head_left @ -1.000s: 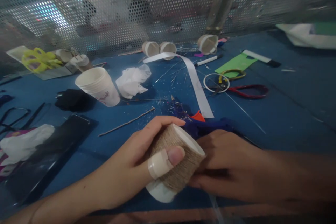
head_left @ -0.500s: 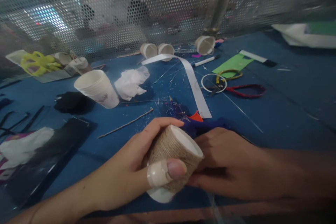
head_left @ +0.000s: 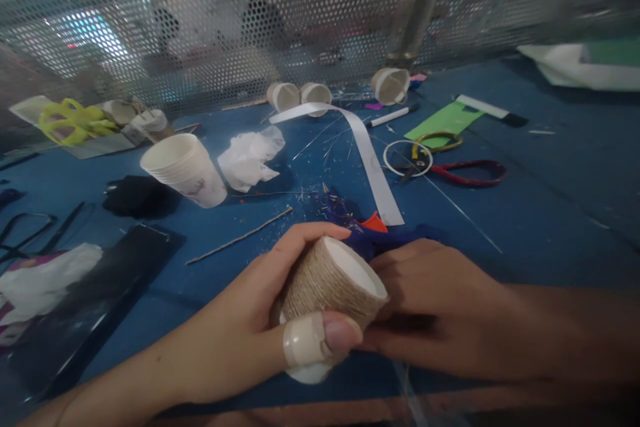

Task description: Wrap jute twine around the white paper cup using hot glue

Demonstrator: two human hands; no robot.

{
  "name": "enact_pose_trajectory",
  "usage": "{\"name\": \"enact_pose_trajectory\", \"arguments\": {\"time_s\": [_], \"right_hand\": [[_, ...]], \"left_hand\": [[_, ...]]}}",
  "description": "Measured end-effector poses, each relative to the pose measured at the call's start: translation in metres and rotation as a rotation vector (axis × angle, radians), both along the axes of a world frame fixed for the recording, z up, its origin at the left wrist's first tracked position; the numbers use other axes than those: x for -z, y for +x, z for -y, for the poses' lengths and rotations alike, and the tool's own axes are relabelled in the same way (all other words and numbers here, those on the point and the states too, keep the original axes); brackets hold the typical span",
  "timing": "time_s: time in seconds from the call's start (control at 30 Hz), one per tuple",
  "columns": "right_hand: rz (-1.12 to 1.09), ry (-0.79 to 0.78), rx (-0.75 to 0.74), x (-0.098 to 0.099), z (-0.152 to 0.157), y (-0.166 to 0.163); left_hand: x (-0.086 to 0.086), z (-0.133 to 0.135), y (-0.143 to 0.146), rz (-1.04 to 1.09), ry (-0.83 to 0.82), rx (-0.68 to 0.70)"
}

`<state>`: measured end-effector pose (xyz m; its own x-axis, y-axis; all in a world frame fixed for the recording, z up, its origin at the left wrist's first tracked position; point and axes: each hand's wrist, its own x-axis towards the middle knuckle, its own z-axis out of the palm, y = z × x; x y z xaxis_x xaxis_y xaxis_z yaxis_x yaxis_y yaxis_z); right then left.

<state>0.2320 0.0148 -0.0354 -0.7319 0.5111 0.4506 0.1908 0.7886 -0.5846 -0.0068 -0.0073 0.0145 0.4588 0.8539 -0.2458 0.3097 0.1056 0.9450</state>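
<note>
A paper cup wrapped in brown twine (head_left: 327, 280) lies on its side low in the middle of the view, its white base facing up and right. My left hand (head_left: 245, 327) is closed round it, with a bandaged thumb across the near side and fingers over the top. From the right, my right hand (head_left: 430, 307) has its fingers pressed together against the cup's lower right side. What its fingertips pinch is hidden. A dark blue tool with an orange tip (head_left: 380, 230) lies just behind the cup.
On the blue table (head_left: 550, 213) lie a stack of white paper cups (head_left: 183, 170), crumpled tissue (head_left: 250, 157), a white paper strip (head_left: 373, 167), red-handled pliers (head_left: 465, 173), a twine piece (head_left: 240, 235), yellow scissors (head_left: 73, 121) and a black tray (head_left: 95, 300). Perforated metal mesh (head_left: 210, 27) closes the back.
The wrapped cup has turned a little in my left hand. The bandaged thumb has slid down toward the cup's near rim. My right hand has stayed at the cup's right side.
</note>
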Motion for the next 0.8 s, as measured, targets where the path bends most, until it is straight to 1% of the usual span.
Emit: {"name": "enact_pose_trajectory", "arguments": {"time_s": [0.1, 0.27, 0.4, 0.57, 0.7, 0.8], "right_hand": [[-0.007, -0.003, -0.008, -0.0002, 0.0006, 0.0008], [0.009, 0.02, 0.033, -0.0008, 0.0022, 0.0012], [0.061, 0.016, 0.021, -0.0005, 0.0011, 0.0014], [0.048, 0.023, 0.021, -0.0008, 0.0007, 0.0013], [0.097, 0.023, 0.003, 0.0004, 0.0013, 0.0015], [0.08, 0.013, -0.003, 0.0011, 0.0014, 0.0015]], "left_hand": [[0.0004, -0.0004, -0.0003, 0.014, 0.004, 0.019], [0.0019, -0.0029, -0.0026, 0.015, 0.023, 0.04], [0.0019, -0.0046, -0.004, -0.001, 0.036, 0.102], [-0.0007, -0.0024, 0.0001, -0.007, 0.005, 0.027], [-0.0014, -0.0013, 0.002, -0.005, -0.018, 0.025], [-0.0018, -0.0009, 0.0022, -0.023, -0.017, 0.035]]}}
